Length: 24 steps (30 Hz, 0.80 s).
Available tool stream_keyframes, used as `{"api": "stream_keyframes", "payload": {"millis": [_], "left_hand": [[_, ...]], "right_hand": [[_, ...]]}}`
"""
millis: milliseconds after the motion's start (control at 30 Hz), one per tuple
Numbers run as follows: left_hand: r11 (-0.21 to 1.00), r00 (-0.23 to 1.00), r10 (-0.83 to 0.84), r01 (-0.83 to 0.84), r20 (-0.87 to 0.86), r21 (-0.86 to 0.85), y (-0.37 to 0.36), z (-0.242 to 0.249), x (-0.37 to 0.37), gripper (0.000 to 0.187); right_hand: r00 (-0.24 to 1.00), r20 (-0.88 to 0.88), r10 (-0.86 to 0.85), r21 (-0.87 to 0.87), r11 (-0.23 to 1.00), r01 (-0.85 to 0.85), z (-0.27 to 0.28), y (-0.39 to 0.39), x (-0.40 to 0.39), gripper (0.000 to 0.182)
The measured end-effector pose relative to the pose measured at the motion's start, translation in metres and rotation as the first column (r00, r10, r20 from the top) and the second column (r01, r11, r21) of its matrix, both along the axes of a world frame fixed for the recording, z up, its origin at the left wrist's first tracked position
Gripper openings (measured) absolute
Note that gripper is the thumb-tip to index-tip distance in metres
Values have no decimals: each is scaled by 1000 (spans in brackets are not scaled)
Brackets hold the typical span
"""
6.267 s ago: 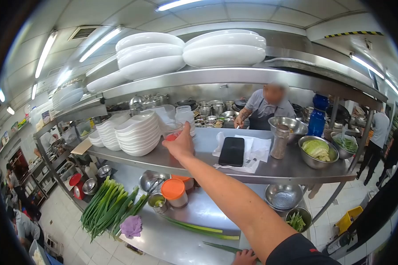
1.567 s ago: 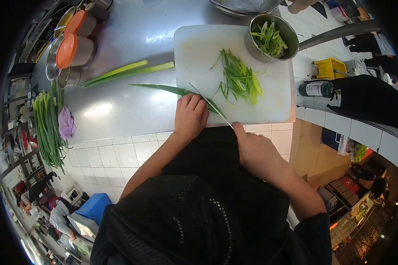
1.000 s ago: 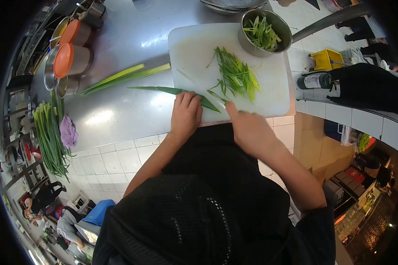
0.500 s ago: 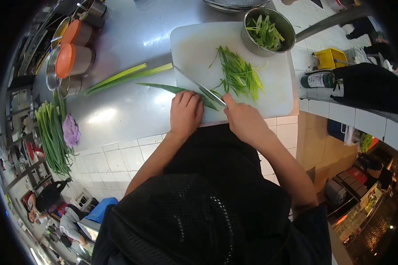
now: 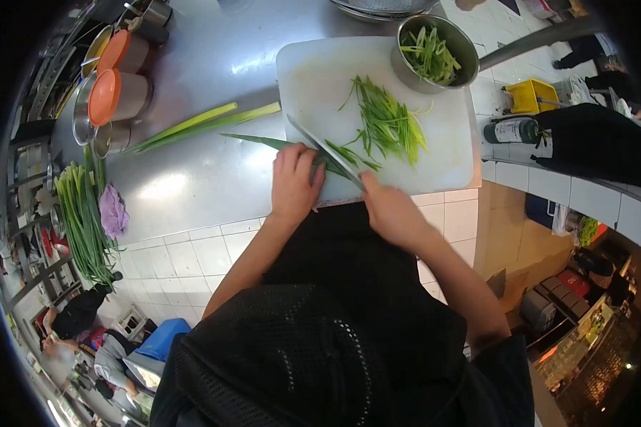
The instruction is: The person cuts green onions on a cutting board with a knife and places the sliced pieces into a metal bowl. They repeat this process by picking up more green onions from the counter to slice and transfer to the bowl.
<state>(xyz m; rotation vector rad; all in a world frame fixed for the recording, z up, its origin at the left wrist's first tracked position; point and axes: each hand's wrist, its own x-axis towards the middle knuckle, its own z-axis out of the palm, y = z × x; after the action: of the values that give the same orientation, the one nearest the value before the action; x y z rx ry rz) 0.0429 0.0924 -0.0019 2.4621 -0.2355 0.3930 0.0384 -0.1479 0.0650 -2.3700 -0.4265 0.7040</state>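
Note:
My left hand (image 5: 294, 183) presses with curled fingers on a long green scallion (image 5: 255, 139) at the near left edge of the white cutting board (image 5: 310, 75). My right hand (image 5: 395, 213) is closed around the handle of a knife (image 5: 319, 144). The blade slants across the scallion, close beside my left fingertips. Some fresh slivers lie just right of the blade. Farther right on the board is a loose pile of sliced scallion greens (image 5: 388, 121). Most of the handle is hidden in my fist.
A metal saucepan (image 5: 404, 73) with cut scallions stands on the board's far right corner. Two whole scallion stalks (image 5: 192, 127) lie left of the board. Farther left are a scallion bunch (image 5: 82, 213), a purple cloth (image 5: 113, 211) and orange-lidded containers (image 5: 105, 97). Other people are at lower left.
The knife and my right hand have shifted down toward me, and the blade lies closer to my left fingers. More cut slivers show right of the blade. My left hand has moved slightly left.

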Motion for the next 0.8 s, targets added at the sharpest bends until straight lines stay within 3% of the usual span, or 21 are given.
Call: {"api": "stream_keyframes", "payload": {"millis": [33, 100, 167, 233, 267, 300, 367, 400, 467, 567, 700, 767, 800], "left_hand": [[1000, 1000, -16, 16, -1, 4, 2, 1, -2, 28], [995, 1000, -3, 4, -8, 99, 9, 4, 1, 27], [989, 1000, 14, -13, -11, 145, 6, 7, -1, 27], [989, 995, -90, 94, -40, 115, -4, 8, -4, 24], [991, 995, -90, 93, -38, 100, -9, 6, -6, 23], [991, 995, -88, 91, -38, 101, -9, 3, -6, 23], [990, 996, -81, 85, -39, 112, -9, -1, -5, 25], [990, 995, -86, 90, -45, 111, -10, 1, -5, 25], [986, 996, -74, 80, -43, 145, -11, 3, -4, 27], [989, 997, -53, 60, -51, 138, -11, 1, -5, 26], [993, 997, -57, 61, -42, 102, -10, -2, -7, 27], [992, 998, -66, 67, -14, 105, -9, -1, -6, 28], [992, 998, -66, 67, -7, 105, -8, -1, -5, 28]], "right_hand": [[999, -8, -53, 120, 991, 54, -2, 0, 8, 26], [1000, 11, -20, 191, 982, 17, -7, -22, 31, 25], [1000, 2, -17, 159, 987, 17, 9, -36, 37, 24], [993, 58, -104, -106, 988, 109, 22, -35, 31, 24], [994, 94, -55, -149, 986, 68, 26, -32, 22, 33], [994, 94, -52, -147, 987, 66, 35, -24, 12, 33], [995, 76, 67, -151, 987, -55, 61, -8, -6, 50], [996, 71, 62, -151, 987, -51, 70, -6, -13, 50], [965, 149, 217, -182, 965, -189, 86, -4, -23, 40], [967, 105, 231, -265, 944, -196, 111, -9, -36, 36], [976, 9, 216, -315, 927, -202, 73, -14, -45, 36], [967, 203, 153, -196, 974, -113, 11, -16, -41, 37], [966, 210, 152, -198, 974, -111, 10, -11, -26, 37]]}}
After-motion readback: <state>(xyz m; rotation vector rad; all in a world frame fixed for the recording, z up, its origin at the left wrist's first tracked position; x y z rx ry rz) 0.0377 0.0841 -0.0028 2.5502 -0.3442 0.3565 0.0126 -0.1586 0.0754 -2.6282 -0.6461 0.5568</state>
